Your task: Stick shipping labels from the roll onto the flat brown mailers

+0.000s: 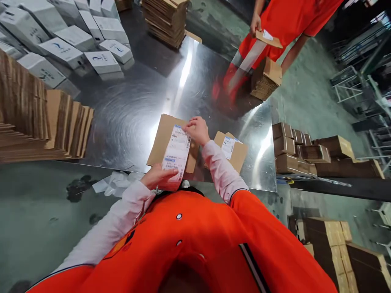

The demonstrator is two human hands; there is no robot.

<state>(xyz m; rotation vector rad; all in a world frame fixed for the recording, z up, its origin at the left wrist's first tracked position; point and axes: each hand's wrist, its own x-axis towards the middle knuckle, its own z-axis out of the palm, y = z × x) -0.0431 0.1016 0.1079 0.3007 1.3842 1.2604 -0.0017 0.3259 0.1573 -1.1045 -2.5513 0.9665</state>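
A strip of printed shipping labels (176, 148) lies over a flat cardboard piece (158, 140) at the table's near edge. My left hand (157, 175) grips the strip's lower end, thumb on top, close to my body. At the strip's upper right corner, the fingertips of my right hand (198, 129) are pinched together on the label's edge. Just right of my right forearm rests another flat cardboard piece (240, 156), bearing a white label (227, 146). Part of the cardboard under my right wrist is hidden.
White boxes (102, 62) cover the table's far left. Stacks of flattened cardboard stand at the left (69, 122) and at the back (166, 20). Across the shiny metal table (134, 101), a co-worker in orange (287, 20) holds labelled cardboard beside another stack (267, 79). Bundled cartons (285, 144) sit at right.
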